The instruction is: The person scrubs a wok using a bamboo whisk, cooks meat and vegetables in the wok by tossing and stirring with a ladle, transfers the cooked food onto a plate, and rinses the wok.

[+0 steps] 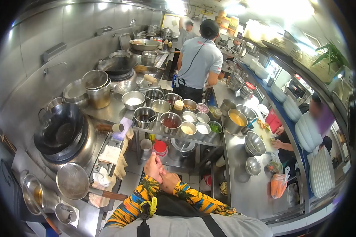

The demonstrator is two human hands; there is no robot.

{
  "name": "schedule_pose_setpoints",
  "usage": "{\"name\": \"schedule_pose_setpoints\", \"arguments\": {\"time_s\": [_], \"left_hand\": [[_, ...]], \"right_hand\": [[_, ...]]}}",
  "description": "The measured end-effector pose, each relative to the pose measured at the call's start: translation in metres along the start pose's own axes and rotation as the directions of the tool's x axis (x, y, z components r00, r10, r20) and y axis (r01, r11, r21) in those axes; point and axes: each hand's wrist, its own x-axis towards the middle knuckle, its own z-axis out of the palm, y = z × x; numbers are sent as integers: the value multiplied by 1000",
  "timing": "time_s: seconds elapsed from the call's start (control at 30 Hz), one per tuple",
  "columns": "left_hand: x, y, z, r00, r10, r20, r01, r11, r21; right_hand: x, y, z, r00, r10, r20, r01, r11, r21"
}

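Note:
My left hand and my right hand meet in front of my chest, pressed against each other. The fingers of both look closed, and I see no object in them. Patterned yellow, blue and black sleeves cover my forearms. A yellow wristwatch sits on my left arm. Beyond my hands, a steel prep counter carries several metal pots of sauces and ingredients, among them a pot of red-brown sauce and a bowl of chopped greens. Below it stands a red-lidded container.
At left, a black wok rests on a burner, with a mesh strainer nearby. The right counter holds steel bowls and a bag of orange food. A person in grey stands ahead; another person's hands work across the right counter.

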Motion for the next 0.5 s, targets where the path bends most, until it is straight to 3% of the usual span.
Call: {"name": "schedule_pose_setpoints", "arguments": {"time_s": [0.03, 0.1, 0.13, 0.2, 0.27, 0.3, 0.37, 0.5], "left_hand": [[3, 4, -4, 1000, -14, -12, 14, 1000, -22], [15, 2, -19, 993, -116, -4, 115, 989, -89], [14, -7, -26, 993, -107, -42, 106, 994, -26], [10, -18, -24, 995, -54, -89, 62, 993, 97], [8, -19, -25, 997, -78, 8, 77, 994, 80], [4, -19, -22, 996, -80, 43, 76, 993, 87], [-1, -18, -17, 992, -70, 103, 59, 993, 102], [-22, -13, 12, 989, -71, 131, 75, 997, -32]], "right_hand": [[2, -3, 0, 999, 12, 30, -12, 1000, -18], [-2, -28, -14, 978, 198, 69, -194, 979, -62], [-6, -40, -14, 952, 294, 82, -289, 955, -72], [-12, -28, -1, 977, 212, 33, -210, 976, -59], [-20, -25, 0, 986, 165, 36, -165, 986, -3], [-20, -22, -3, 981, 155, 115, -150, 987, -52], [-21, -21, -8, 983, 171, 66, -168, 985, -48], [-28, -21, -24, 984, 169, -59, -167, 985, 38]]}}
